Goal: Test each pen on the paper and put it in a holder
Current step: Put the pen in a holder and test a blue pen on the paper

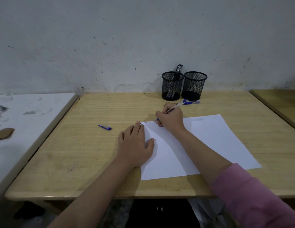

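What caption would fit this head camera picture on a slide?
Right hand tests a blue pen on paper steadied by the left hand, near two mesh holders.

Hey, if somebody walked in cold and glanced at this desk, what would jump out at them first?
Most likely the right hand mid-desk, writing with a blue pen at the top edge of the white sheet of paper while the left hand presses flat on the sheet's left edge. Next, the two black mesh holders against the back wall, the left one holding dark pens, and a loose blue pen cap lying left of the hands.
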`<state>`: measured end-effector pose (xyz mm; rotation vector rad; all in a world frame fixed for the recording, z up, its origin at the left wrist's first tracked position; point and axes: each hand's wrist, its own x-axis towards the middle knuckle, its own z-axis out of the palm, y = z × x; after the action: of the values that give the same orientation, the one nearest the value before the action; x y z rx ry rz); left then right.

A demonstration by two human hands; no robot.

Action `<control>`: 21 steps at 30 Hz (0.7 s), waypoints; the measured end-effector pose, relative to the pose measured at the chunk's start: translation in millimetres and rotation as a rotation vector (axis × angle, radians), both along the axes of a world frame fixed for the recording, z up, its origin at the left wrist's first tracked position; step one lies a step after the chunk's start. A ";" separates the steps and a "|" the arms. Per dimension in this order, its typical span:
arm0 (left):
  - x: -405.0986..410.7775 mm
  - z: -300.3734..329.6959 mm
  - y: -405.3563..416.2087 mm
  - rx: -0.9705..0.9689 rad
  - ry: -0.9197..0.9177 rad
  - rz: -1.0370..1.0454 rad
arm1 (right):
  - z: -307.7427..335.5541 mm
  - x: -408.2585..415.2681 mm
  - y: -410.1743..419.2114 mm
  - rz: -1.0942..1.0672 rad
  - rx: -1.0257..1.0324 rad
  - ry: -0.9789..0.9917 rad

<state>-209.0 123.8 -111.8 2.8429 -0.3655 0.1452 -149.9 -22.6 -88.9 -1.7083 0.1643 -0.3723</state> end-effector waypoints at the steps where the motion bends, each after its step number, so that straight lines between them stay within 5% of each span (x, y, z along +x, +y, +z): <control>1: -0.1 -0.1 -0.1 0.004 -0.002 0.000 | -0.5 0.4 -0.1 0.003 -0.002 0.000; 21: -1.4 1.6 -1.5 0.017 0.009 0.000 | -2.6 3.8 -0.3 -0.008 0.018 0.023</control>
<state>-210.4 122.3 -110.2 2.8595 -0.3662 0.1304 -146.0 -22.9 -91.5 -1.6948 0.1902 -0.3562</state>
